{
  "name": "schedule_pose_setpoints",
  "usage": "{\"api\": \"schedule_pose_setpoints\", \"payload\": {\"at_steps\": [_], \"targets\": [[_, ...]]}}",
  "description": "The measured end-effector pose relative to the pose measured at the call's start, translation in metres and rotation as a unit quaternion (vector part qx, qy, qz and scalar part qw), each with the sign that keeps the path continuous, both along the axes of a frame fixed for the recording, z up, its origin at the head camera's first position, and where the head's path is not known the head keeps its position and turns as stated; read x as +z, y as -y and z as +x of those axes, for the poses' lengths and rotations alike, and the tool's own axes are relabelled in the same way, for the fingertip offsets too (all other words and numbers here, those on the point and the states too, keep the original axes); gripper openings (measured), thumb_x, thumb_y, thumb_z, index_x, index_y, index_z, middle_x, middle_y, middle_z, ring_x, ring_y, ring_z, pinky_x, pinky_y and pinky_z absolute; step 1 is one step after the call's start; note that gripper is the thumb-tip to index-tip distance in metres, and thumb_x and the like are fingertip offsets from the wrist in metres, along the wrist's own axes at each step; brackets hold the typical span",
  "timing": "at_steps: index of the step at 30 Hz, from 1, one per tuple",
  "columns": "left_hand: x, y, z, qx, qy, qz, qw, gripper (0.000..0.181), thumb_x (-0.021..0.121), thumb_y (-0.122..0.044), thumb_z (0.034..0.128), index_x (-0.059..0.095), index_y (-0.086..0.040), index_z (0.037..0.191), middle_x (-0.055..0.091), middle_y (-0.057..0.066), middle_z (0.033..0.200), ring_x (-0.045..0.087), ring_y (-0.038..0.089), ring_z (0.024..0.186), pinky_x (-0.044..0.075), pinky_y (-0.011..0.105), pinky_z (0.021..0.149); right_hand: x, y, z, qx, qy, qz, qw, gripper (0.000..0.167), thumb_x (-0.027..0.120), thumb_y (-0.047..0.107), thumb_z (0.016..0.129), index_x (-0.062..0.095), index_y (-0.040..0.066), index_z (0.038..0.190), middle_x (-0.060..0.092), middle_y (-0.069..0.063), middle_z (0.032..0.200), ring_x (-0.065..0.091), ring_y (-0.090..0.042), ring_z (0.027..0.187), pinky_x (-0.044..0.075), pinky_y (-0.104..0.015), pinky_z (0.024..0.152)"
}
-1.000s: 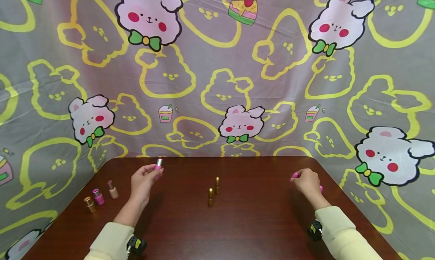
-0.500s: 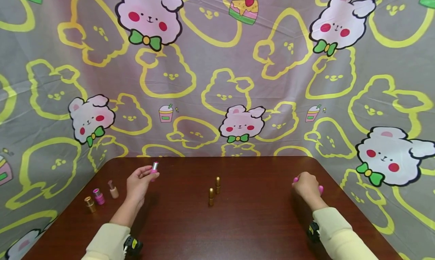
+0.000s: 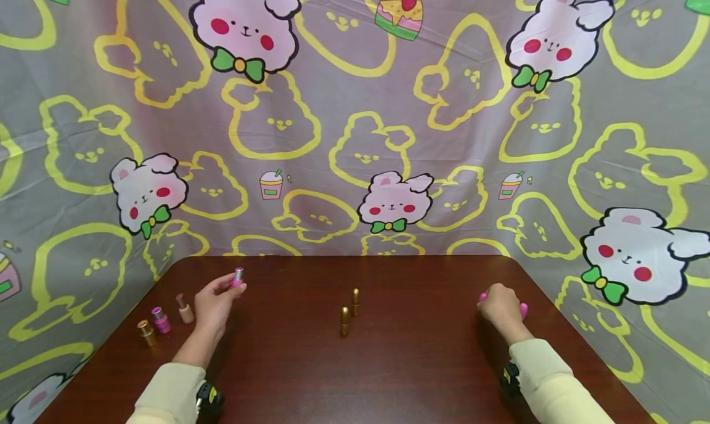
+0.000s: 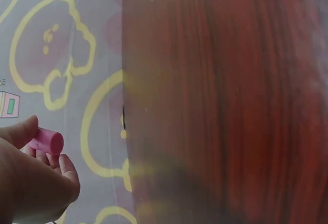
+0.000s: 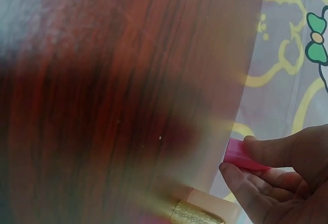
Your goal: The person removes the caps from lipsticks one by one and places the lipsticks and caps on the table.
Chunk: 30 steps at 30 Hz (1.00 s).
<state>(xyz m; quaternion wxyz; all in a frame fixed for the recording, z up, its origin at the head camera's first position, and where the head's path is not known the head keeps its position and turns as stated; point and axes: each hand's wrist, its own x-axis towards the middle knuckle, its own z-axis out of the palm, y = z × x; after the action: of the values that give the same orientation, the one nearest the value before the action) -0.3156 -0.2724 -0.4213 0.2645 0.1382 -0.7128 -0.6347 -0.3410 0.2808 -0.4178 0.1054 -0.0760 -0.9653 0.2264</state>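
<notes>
My left hand pinches a lipstick upright above the left part of the table. It has a pink base and a silver collar; the left wrist view shows the pink base between thumb and fingers. At the table's right side, my right hand pinches a pink lipstick cap. Beside that hand, another pink rounded piece is partly hidden. Below the fingers in the right wrist view are a gold textured piece and a peach cylinder, partly cut off.
Uncapped lipsticks stand in a slanting row at the left: gold, magenta and beige. Two gold bullet-shaped tubes stand mid-table. A patterned curtain hangs behind the dark wooden table.
My left hand has moved left and slightly toward me, carrying the lipstick closer to the row. The right hand came down a little with the pink cap, then stayed nearly still.
</notes>
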Motion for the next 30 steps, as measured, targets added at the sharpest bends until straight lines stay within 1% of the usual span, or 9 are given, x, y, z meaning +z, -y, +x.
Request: {"api": "schedule_pose_setpoints", "payload": {"at_steps": [6, 8, 10, 12, 16, 19, 23, 26, 30], "targets": [[-0.005, 0.008, -0.001, 0.021, 0.007, -0.035, 0.9991, 0.034, 0.074, 0.003, 0.0816, 0.064, 0.01, 0.113, 0.065, 0.008, 0.092, 0.056, -0.005, 0.062, 0.052, 0.018, 0.064, -0.004, 0.0, -0.001, -0.001, 0.004, 0.009, 1.0, 0.029, 0.062, 0.007, 0.078, 0.047, 0.009, 0.053, 0.048, -0.008, 0.058, 0.046, -0.027, 0.06, 0.035, -0.041, 0.058], [-0.007, 0.011, -0.001, 0.031, 0.016, -0.047, 0.9983, 0.033, 0.074, 0.001, 0.0818, 0.064, 0.009, 0.112, 0.065, 0.01, 0.093, 0.053, -0.005, 0.067, 0.044, 0.014, 0.078, -0.006, 0.0, -0.001, -0.001, 0.006, 0.009, 0.9999, 0.03, 0.062, 0.007, 0.078, 0.046, 0.009, 0.053, 0.045, -0.008, 0.056, 0.044, -0.026, 0.059, 0.035, -0.04, 0.058], [-0.008, 0.014, -0.002, 0.045, 0.026, -0.064, 0.9966, 0.031, 0.075, -0.001, 0.0814, 0.065, 0.008, 0.109, 0.067, 0.012, 0.093, 0.052, 0.001, 0.073, 0.026, 0.031, 0.103, -0.008, -0.001, -0.001, 0.001, 0.005, 0.01, 0.9999, 0.031, 0.06, 0.006, 0.078, 0.045, 0.009, 0.052, 0.043, -0.006, 0.054, 0.043, -0.025, 0.058, 0.034, -0.04, 0.058], [-0.01, 0.017, -0.002, 0.058, 0.035, -0.079, 0.9946, 0.029, 0.075, -0.004, 0.0818, 0.065, 0.007, 0.106, 0.068, 0.014, 0.092, 0.052, 0.01, 0.082, 0.009, 0.047, 0.105, -0.01, -0.002, -0.001, 0.005, 0.004, 0.011, 0.9999, 0.03, 0.059, 0.006, 0.078, 0.045, 0.009, 0.052, 0.042, -0.006, 0.054, 0.043, -0.025, 0.057, 0.032, -0.039, 0.058], [-0.012, 0.024, -0.004, 0.073, 0.049, -0.117, 0.9892, 0.027, 0.074, -0.007, 0.082, 0.063, 0.007, 0.103, 0.07, 0.021, 0.097, 0.056, 0.032, 0.097, 0.003, 0.057, 0.106, -0.013, -0.003, -0.001, 0.008, 0.002, 0.018, 0.9998, 0.03, 0.057, 0.007, 0.079, 0.046, 0.009, 0.051, 0.043, -0.006, 0.053, 0.043, -0.025, 0.056, 0.031, -0.039, 0.058], [-0.013, 0.028, -0.003, 0.075, 0.059, -0.134, 0.9864, 0.029, 0.072, -0.007, 0.0821, 0.061, 0.009, 0.104, 0.067, 0.025, 0.102, 0.056, 0.039, 0.102, 0.022, 0.046, 0.107, -0.014, -0.004, -0.001, 0.008, -0.001, 0.019, 0.9998, 0.029, 0.057, 0.007, 0.079, 0.046, 0.008, 0.052, 0.044, -0.007, 0.054, 0.044, -0.026, 0.056, 0.032, -0.04, 0.058], [-0.016, 0.032, 0.0, 0.079, 0.076, -0.139, 0.9842, 0.031, 0.07, -0.006, 0.0831, 0.061, 0.01, 0.107, 0.064, 0.029, 0.108, 0.056, 0.037, 0.1, 0.043, 0.019, 0.071, -0.014, -0.004, -0.002, 0.009, 0.001, 0.019, 0.9998, 0.028, 0.057, 0.008, 0.079, 0.047, 0.007, 0.053, 0.046, -0.007, 0.055, 0.045, -0.027, 0.058, 0.034, -0.041, 0.059], [-0.017, 0.035, 0.0, 0.078, 0.084, -0.145, 0.9827, 0.032, 0.069, -0.006, 0.0836, 0.06, 0.011, 0.108, 0.063, 0.031, 0.11, 0.055, 0.039, 0.1, 0.043, 0.023, 0.071, -0.014, -0.004, -0.003, 0.011, 0.004, 0.018, 0.9998, 0.026, 0.059, 0.007, 0.078, 0.048, 0.006, 0.054, 0.048, -0.008, 0.056, 0.045, -0.027, 0.058, 0.036, -0.04, 0.057], [-0.018, 0.038, -0.001, 0.071, 0.096, -0.153, 0.9811, 0.034, 0.069, -0.007, 0.084, 0.058, 0.012, 0.11, 0.06, 0.033, 0.11, 0.05, 0.043, 0.103, 0.041, 0.048, 0.087, -0.013, -0.003, -0.003, 0.011, 0.007, 0.021, 0.9997, 0.023, 0.06, 0.006, 0.076, 0.05, 0.005, 0.056, 0.05, -0.01, 0.059, 0.045, -0.027, 0.058, 0.036, -0.039, 0.055]]}}
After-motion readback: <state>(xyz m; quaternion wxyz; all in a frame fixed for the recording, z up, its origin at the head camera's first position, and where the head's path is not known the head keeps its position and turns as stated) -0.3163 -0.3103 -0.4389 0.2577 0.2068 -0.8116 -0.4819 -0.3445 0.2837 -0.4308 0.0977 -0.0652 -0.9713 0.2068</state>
